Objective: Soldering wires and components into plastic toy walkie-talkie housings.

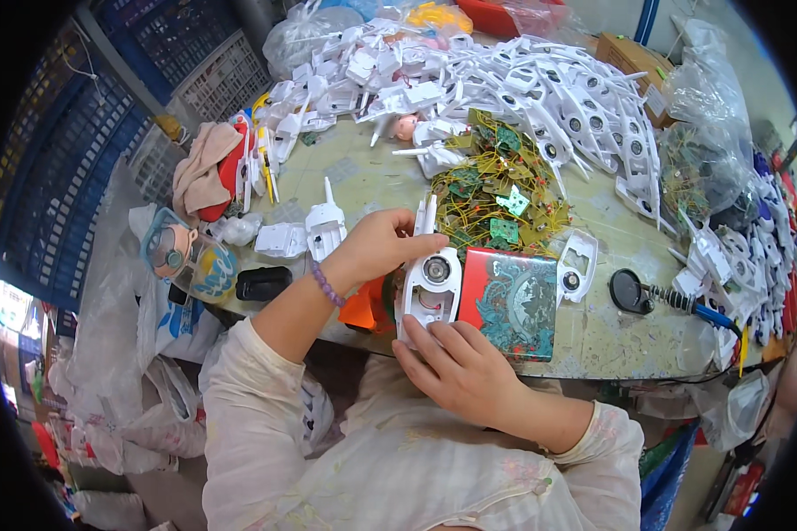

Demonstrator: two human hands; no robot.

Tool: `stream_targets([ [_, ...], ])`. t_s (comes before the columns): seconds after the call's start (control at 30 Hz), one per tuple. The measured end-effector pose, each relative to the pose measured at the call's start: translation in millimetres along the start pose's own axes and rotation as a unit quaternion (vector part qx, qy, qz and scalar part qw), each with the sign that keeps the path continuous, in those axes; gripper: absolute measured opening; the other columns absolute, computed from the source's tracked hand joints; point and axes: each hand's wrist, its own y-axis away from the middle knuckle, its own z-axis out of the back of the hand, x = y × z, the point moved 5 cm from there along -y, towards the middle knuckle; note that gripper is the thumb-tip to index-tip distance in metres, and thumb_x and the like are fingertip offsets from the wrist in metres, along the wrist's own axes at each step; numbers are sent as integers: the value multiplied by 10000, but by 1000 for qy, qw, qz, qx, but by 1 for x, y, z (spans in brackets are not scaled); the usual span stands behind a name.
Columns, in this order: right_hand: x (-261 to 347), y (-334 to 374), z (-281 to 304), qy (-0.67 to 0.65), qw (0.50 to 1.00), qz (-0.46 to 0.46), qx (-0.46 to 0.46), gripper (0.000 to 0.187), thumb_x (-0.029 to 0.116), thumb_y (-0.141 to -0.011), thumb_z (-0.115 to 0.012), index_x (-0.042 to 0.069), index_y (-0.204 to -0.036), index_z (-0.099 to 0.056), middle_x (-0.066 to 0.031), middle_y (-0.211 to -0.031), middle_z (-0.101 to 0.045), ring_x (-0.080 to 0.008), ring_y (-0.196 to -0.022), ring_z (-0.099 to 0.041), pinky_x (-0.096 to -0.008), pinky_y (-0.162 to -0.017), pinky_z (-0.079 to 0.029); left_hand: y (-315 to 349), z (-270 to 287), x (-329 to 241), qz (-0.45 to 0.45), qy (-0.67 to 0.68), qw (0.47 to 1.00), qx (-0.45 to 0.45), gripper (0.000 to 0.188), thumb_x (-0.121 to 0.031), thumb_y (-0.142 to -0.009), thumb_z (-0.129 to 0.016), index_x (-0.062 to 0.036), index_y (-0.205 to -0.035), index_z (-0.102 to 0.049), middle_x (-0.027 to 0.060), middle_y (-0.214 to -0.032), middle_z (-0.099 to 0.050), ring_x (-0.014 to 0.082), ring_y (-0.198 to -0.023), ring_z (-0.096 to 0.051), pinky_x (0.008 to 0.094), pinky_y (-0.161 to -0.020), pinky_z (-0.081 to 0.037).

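A white plastic toy housing half with a round speaker set in it is held upright in front of me, its open inner side facing up. My left hand grips its upper end between thumb and fingers. Bent fingers of my right hand hold its lower end, beside a square opening where a bit of red wire shows. Directly right of it lies a red and dark green patterned box. Above the box spreads a heap of small green circuit boards with yellow wires.
White housings are piled across the table's back. A loose housing half lies right of the box. Farther right are a round black dish and a blue-handled soldering iron. At left stand a drinking bottle and a black tray.
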Motion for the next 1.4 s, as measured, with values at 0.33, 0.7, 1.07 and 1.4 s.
stream_targets([
  [0.33,25,25,29,-165,967,98,-166,256,216,-807,-649,107,-1037,-622,-44,-1049,-646,-176,-920,-598,-360,-856,-497,103,36,-23,-55,185,980,-39,235,-179,-926,-586,-17,-1092,-548,54,-959,-649,110,-883,-605,260,-777,-477],
  [0.7,8,69,11,-275,949,18,-154,271,58,-658,-689,63,-927,-650,-75,-935,-651,-234,-780,-590,-326,-632,-513,314,160,284,287,-13,908,-303,348,-241,-907,-598,0,-1154,-554,58,-955,-640,105,-865,-589,255,-749,-476],
  [1.07,-7,82,15,-265,944,-42,-190,314,21,-638,-674,38,-951,-650,-74,-900,-653,-234,-727,-617,-315,-603,-500,326,151,362,125,-301,637,-698,540,-134,-842,-659,50,-1296,-434,233,-1226,-507,330,-1084,-530,392,-952,-415],
  [1.4,-55,140,23,-72,925,-206,-313,342,-90,-682,-597,26,-1003,-585,-52,-654,-530,-225,-490,-487,-314,-450,-374,36,91,3,-349,-368,763,-401,325,-88,-778,-655,-39,-1092,-587,159,-1124,-563,355,-1117,-490,440,-980,-370],
])
